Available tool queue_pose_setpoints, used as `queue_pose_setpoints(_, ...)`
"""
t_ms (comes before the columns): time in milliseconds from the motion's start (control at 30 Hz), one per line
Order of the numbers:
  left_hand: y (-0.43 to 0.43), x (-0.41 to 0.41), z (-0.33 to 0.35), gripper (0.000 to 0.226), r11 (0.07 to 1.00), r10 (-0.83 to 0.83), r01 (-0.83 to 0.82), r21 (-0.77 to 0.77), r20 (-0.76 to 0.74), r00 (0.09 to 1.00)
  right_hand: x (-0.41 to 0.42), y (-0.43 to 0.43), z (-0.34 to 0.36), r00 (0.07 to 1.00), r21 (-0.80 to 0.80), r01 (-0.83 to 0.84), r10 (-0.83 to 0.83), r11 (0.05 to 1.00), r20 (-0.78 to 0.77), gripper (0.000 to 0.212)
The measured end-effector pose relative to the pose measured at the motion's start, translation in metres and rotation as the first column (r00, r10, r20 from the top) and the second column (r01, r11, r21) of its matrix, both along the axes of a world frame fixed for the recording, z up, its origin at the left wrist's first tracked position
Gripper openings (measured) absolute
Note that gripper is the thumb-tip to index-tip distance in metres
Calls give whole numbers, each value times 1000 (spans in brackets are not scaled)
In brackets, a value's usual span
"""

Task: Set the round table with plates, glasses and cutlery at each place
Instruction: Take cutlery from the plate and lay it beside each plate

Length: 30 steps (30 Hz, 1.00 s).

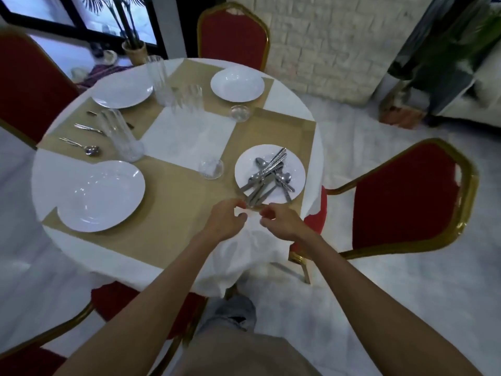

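Note:
A round table (173,147) in a white cloth carries tan placemats. On its right side a white plate (294,169) holds a heap of cutlery (267,176), handles pointing toward me. My left hand (227,221) is at the plate's near rim, with its thumb and fingertips pinching the handle ends. Just to the right, my right hand (279,221) hovers with loosely curled fingers and holds nothing. Three more plates lie near left (100,196), far left (122,92) and far (237,84). A spoon (81,146), a fork (88,128) and a knife (92,113) lie on the left mat.
Three tall glasses stand at the left (119,137), the back (160,80) and the middle (192,99). Short glasses sit near the cutlery plate (211,168) and farther back (240,113). Red chairs with gold frames ring the table, one on the right (406,202).

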<state>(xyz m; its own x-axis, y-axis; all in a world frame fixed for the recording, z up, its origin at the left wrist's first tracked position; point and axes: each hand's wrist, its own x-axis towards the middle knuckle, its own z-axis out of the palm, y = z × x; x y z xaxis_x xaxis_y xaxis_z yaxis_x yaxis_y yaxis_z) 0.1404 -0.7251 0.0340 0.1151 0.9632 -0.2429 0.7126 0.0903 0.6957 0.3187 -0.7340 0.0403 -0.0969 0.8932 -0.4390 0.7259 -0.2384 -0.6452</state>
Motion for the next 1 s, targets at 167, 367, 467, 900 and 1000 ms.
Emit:
queue_pose_setpoints(167,63,25,-5,25,997,78,-77,-14,34,996,11,67,-6,1000,36,12,-13,999,13,18)
queue_pose_setpoints(367,105,36,-23,27,985,173,-173,24,7,985,17,123,-16,984,125,-120,101,985,144,21)
queue_pose_setpoints(467,117,38,-29,29,972,235,-235,-4,-15,972,15,149,-21,956,149,-211,173,966,236,22)
queue_pose_setpoints(900,124,47,-32,25,926,374,-377,-13,-88,923,28,224,-44,669,45,-685,603,728,435,15)
queue_pose_setpoints(1000,122,53,-30,26,909,417,-418,3,-75,906,30,233,-45,582,5,-763,684,646,441,15)
